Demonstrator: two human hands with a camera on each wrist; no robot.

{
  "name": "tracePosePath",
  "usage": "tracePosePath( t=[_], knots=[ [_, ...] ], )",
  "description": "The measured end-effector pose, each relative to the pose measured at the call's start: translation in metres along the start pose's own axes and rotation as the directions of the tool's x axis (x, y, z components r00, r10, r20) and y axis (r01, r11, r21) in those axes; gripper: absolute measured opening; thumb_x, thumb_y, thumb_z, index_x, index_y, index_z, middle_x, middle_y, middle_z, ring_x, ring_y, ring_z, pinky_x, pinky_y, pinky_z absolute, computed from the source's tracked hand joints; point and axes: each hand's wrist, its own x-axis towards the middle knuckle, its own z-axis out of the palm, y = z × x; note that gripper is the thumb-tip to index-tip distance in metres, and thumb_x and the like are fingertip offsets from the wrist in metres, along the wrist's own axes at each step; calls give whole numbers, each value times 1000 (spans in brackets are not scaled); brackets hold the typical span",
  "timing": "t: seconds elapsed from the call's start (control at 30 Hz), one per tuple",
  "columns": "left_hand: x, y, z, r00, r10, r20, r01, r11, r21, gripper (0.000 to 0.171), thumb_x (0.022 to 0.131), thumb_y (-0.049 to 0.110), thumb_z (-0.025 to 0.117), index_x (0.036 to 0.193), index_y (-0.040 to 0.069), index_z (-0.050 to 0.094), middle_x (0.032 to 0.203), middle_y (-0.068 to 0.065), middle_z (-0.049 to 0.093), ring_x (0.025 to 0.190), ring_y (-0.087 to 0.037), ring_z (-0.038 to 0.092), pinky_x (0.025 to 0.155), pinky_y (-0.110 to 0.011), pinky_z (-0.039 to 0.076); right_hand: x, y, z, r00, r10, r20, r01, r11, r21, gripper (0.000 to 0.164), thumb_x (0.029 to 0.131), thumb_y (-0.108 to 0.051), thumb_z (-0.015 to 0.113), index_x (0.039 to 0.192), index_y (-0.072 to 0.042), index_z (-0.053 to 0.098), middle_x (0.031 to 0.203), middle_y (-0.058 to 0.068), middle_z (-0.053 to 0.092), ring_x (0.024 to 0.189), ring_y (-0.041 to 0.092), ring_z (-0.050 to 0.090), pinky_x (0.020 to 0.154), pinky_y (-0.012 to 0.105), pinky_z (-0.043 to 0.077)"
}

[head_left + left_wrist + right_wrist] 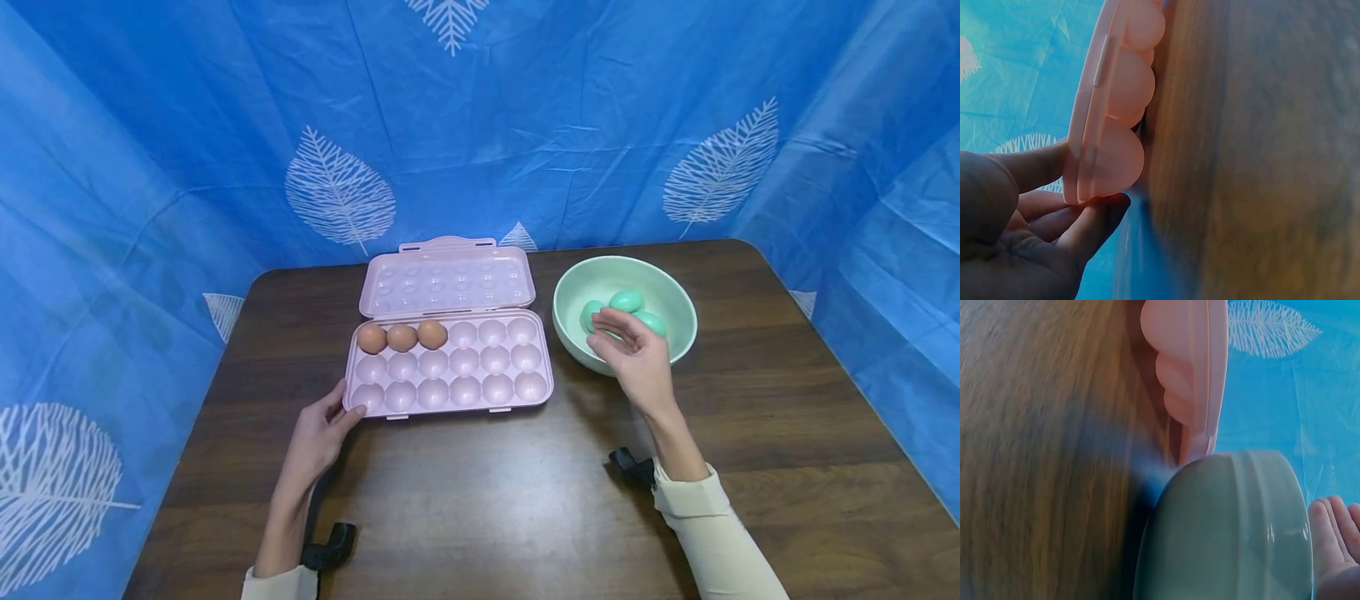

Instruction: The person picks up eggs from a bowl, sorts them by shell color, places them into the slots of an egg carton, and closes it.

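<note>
A pale pink egg tray (448, 364) lies unfolded, its lid (447, 279) laid back behind it. Three brown eggs (402, 337) fill the left part of its back row. My left hand (315, 437) grips the tray's near left corner, thumb on one side and fingers on the other, as the left wrist view also shows. To the right stands a light green bowl (678, 304) with several green eggs (626, 301) inside. Over its near rim hovers my right hand (637, 360), fingers loosely bent and thumb apart. The hand partly hides the eggs beneath it.
Everything stands on a dark brown wooden table (480, 500). Behind and beside it hangs a blue cloth (480, 158) with white leaf prints. The bowl is close beside the tray's right end. Black straps with camera mounts (330, 546) sit at both wrists.
</note>
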Motion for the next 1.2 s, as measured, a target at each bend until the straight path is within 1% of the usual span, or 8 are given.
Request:
tracePosePath(
  t=[0.1,0.43,0.6,0.77,0.9,1.0,1.1,1.2],
  knots=[
    [0,-1,0,1000,-1,1,1,1000,1,65,90,26,59,141,-1,28,143,-21,28,128,-31,33,96,-38,38,0,2,-4,1000,6,-3,-6,1000,-11,37,80,6,65,114,16,52,107,21,60,98,21,60,87,30,47],
    [1,-6,2,996,84,-7,-84,996,-20,64,89,21,61,138,-5,30,139,-24,33,124,-31,38,93,-35,40,5,25,-33,998,51,-36,-52,999,-17,39,79,-1,69,115,9,56,106,13,63,99,23,60,85,22,47],
    [1,-5,1,998,68,-13,-68,998,-2,64,89,23,61,139,-4,30,140,-23,32,125,-31,37,95,-38,39,4,17,-39,998,56,-24,-58,994,-93,40,80,-1,68,115,11,55,105,12,62,98,17,60,85,21,47],
    [1,-4,1,999,52,-11,-52,999,2,64,90,24,60,139,-3,30,141,-22,31,127,-30,35,96,-38,39,2,7,-42,997,77,9,-74,978,-194,38,84,-6,66,117,10,54,109,16,60,103,28,58,85,19,46],
    [1,-6,2,999,53,-11,-53,999,-10,64,90,25,60,140,-2,29,141,-21,31,127,-30,35,96,-38,38,9,19,-52,991,132,29,-117,947,-300,39,86,-14,65,119,4,55,113,19,58,106,27,56,85,16,45],
    [1,-7,3,998,58,-14,-58,998,-15,64,90,25,60,140,-2,30,141,-21,31,127,-29,35,96,-37,38,18,29,-63,981,187,56,-149,905,-398,43,87,-26,64,120,-1,56,115,16,59,107,23,55,89,24,45],
    [1,-7,3,997,74,-22,-74,997,-18,63,90,23,60,139,-3,31,140,-22,32,126,-29,36,95,-35,39,26,29,-71,955,269,122,-182,861,-474,49,87,-34,62,123,-2,54,117,15,58,109,23,54,91,38,44],
    [1,-8,4,996,89,-25,-89,996,-24,61,90,21,60,138,-4,32,139,-23,34,125,-29,37,94,-33,39,34,27,-77,920,332,209,-180,830,-528,51,88,-33,61,124,2,52,118,18,57,109,29,52,89,46,43]
  ],
)
